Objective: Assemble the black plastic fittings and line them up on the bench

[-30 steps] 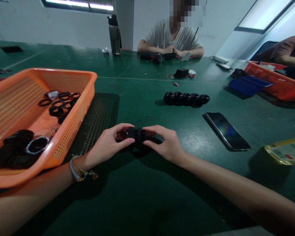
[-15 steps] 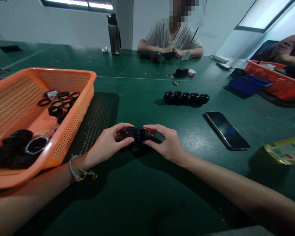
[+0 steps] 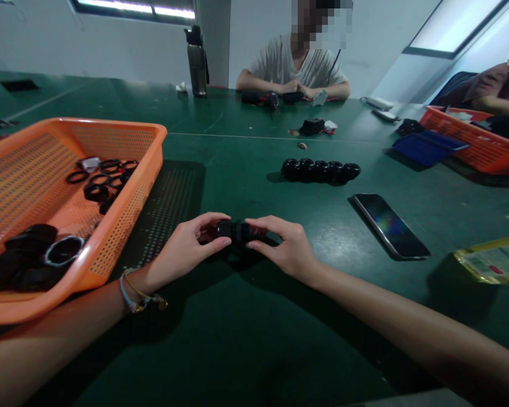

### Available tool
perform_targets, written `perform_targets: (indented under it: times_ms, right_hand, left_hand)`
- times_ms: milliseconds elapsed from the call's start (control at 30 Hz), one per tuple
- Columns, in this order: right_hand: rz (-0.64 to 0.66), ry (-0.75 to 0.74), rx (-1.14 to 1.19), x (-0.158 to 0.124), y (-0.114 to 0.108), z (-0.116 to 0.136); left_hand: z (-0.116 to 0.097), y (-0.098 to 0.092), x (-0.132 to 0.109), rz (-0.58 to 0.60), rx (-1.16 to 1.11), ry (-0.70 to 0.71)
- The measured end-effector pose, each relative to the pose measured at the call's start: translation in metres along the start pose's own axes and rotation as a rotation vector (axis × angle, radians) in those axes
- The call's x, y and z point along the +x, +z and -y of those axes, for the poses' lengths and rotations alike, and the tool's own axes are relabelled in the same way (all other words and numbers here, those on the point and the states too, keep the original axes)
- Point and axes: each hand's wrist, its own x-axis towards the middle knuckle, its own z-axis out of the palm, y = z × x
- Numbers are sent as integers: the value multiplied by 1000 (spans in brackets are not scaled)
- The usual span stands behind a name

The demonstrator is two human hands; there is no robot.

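Observation:
A black plastic cable gland [image 3: 238,230] lies sideways between my two hands, low over the green table. My left hand [image 3: 197,237] pinches its left end between thumb and fingers. On the other end, the thumb and fingertips of my right hand [image 3: 280,240] are closed. A ring-like nut shows around the middle of the gland. Beyond my hands, several similar black glands [image 3: 321,170] stand side by side in a row. To my left, an orange basket [image 3: 129,249] holds black ring nuts [image 3: 98,192] and larger dark parts [image 3: 29,243].
On the right lie a phone [image 3: 390,226] and a yellow-edged package [image 3: 492,260]. Farther back are a blue tray [image 3: 428,147], another orange basket [image 3: 475,141] and a bottle [image 3: 197,62]. A person [image 3: 294,68] sits opposite with a power tool in front; another sits at far right.
My right fingertips have shifted very slightly left along the gland, and its nut looks slightly turned. My left hand stays in place.

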Motion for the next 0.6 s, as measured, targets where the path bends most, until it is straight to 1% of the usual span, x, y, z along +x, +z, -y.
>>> perform_targets:
  times_ms: [167, 367, 600]
  right_hand:
    - [16, -5, 16, 0, 0, -1]
    - [-9, -13, -4, 0, 0, -1]
    - [-14, 16, 25, 0, 0, 2]
  left_hand:
    - [2, 0, 0, 3, 6, 0]
    - [2, 0, 0, -2, 10, 7]
    - [0, -1, 0, 3, 17, 15]
